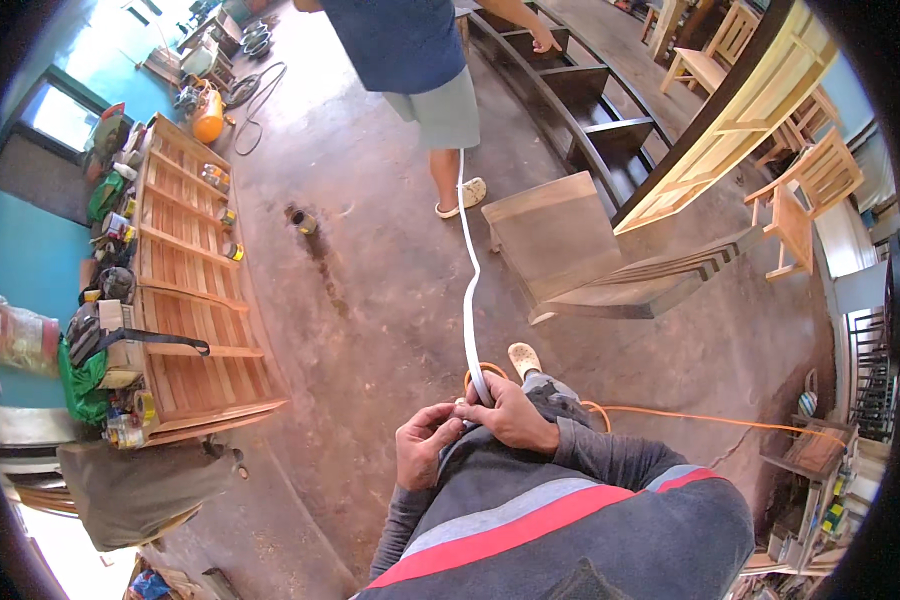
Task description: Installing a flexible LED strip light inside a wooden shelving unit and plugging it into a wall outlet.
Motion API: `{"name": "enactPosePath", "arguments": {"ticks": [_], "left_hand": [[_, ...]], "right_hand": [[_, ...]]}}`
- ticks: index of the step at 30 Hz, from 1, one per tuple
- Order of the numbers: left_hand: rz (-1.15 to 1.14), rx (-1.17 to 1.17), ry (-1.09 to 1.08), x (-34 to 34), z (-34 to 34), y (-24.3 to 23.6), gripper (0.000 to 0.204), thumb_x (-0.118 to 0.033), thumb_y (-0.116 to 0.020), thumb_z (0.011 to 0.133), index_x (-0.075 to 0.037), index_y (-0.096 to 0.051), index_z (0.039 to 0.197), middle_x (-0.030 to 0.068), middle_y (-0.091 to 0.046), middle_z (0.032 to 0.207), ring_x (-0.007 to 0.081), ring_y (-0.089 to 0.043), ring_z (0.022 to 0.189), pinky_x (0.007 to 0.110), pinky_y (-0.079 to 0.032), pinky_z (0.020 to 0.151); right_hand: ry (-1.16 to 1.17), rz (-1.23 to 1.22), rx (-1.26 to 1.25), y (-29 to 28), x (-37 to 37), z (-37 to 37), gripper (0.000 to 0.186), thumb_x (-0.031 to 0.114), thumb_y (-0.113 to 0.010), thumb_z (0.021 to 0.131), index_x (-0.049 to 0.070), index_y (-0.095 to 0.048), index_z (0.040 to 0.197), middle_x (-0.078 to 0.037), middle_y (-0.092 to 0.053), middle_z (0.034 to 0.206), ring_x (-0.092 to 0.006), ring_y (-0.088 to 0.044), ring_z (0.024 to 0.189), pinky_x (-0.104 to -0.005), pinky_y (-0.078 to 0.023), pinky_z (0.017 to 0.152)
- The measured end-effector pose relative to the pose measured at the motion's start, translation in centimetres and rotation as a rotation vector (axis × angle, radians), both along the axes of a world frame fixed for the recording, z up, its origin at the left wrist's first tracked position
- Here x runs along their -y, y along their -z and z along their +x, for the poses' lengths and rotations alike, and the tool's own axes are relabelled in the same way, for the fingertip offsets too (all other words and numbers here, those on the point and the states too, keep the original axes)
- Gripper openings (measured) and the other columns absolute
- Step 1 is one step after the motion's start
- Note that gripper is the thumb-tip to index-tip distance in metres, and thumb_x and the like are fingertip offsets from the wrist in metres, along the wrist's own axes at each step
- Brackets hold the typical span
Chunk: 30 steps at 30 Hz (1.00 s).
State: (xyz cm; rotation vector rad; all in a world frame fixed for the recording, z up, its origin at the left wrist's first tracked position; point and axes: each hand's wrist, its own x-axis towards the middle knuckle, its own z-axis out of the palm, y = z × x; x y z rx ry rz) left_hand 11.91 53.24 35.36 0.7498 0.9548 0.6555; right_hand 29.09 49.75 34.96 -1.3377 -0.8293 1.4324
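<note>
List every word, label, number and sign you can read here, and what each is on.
None can be read.
Cans on the wooden panel: labels too small and blurred.
Orange tank: any marking is too small to make out.
White strip: no writing visible.

The right hand [518,416] holds a white strip [470,310] beside the left hand [425,443].

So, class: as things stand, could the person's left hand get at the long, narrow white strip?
Probably yes: the left hand is close beside the right hand, which holds the white strip, and nothing seems to block the stretch just beyond.
</note>
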Motion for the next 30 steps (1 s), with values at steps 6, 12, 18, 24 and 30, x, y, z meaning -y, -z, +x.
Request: {"name": "enactPosePath", "arguments": {"ticks": [6,12,18,24,30], "left_hand": [[0.027,0.008,0.081,-1.9,-4.0,0.3,0.025,0.002,-0.066,0.084,0.007,-0.061,0.108,0.0121,-0.067,0.099,0.0173,-0.064,0.086,0.029,-0.052,0.077],[0.101,-0.037,0.227,-5.2,-5.1,-0.3,0.027,-0.001,-0.069,0.083,0.005,-0.062,0.109,0.0109,-0.068,0.098,0.0157,-0.065,0.083,0.028,-0.052,0.075],[0.167,-0.060,0.232,-10.0,-4.8,-0.1,0.029,-0.004,-0.071,0.083,0.005,-0.063,0.109,0.0086,-0.068,0.094,0.0134,-0.064,0.081,0.026,-0.052,0.073],[0.172,-0.085,0.202,-15.1,-3.3,0.4,0.032,-0.005,-0.069,0.085,0.005,-0.060,0.114,0.0076,-0.067,0.099,0.0126,-0.061,0.083,0.025,-0.050,0.074],[0.146,-0.080,0.208,-22.0,0.5,-1.0,0.037,-0.004,-0.062,0.086,0.007,-0.056,0.121,0.0087,-0.064,0.103,0.0129,-0.059,0.085,0.026,-0.047,0.076]], "right_hand": [[0.044,-0.016,0.005,-0.6,-1.0,-3.8,0.020,0.013,-0.069,0.086,0.004,-0.051,0.086,0.001,-0.053,0.074,-0.0067,-0.048,0.068,-0.0239,-0.040,0.058],[0.147,-0.002,0.079,-0.7,-2.2,-5.6,0.022,0.018,-0.070,0.086,0.005,-0.053,0.085,0.003,-0.048,0.072,-0.0051,-0.042,0.064,-0.0230,-0.035,0.054],[0.205,-0.010,0.017,0.0,-6.8,-5.9,0.021,0.017,-0.071,0.085,0.005,-0.054,0.086,0.004,-0.048,0.071,-0.0043,-0.041,0.063,-0.0220,-0.033,0.053],[0.153,0.004,-0.038,1.1,-13.0,-4.2,0.021,0.017,-0.071,0.084,0.004,-0.054,0.085,0.003,-0.049,0.071,-0.0054,-0.043,0.065,-0.0229,-0.035,0.054],[0.160,0.032,-0.095,0.8,-19.9,-1.3,0.019,0.011,-0.071,0.085,0.004,-0.053,0.087,0.003,-0.051,0.071,-0.0045,-0.047,0.064,-0.0212,-0.039,0.055]]}}
